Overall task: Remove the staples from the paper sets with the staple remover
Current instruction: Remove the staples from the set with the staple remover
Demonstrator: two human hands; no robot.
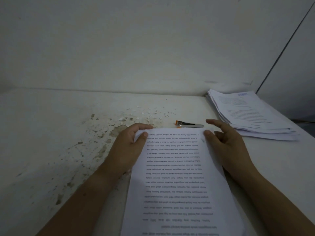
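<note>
- Paper set (177, 176): white printed sheets, lower centre of the frame, running from the bottom edge up to mid-frame. The lines of text read upside down from this view. It lies between the two forearms.
- Left hand (129, 142): centre of the frame, at the upper left corner of the paper set. It pinches that corner, with the thumb on the top sheet and the curled fingers wrapped over the far edge.
- Right hand (226, 142): right of centre, at the upper right corner of the paper set. The thumb tip rests on the corner. The other fingers are loosely spread and closed round nothing, with the forefinger stretched out near the tool.
- Staple remover (189, 124): orange and silver, lying flat on the table just above the top edge of the paper set, between the two hands. Neither hand touches it.
- Loose staples (154, 113): small pale bits scattered above the remover, mid-frame.
- Stack of papers (252, 114): uneven pile of printed sheets, right of the frame, in the table's far corner.
- Table (42, 133): white, its surface flaked and stained at left centre.
- Wall (136, 40): pale, filling the upper frame.
</note>
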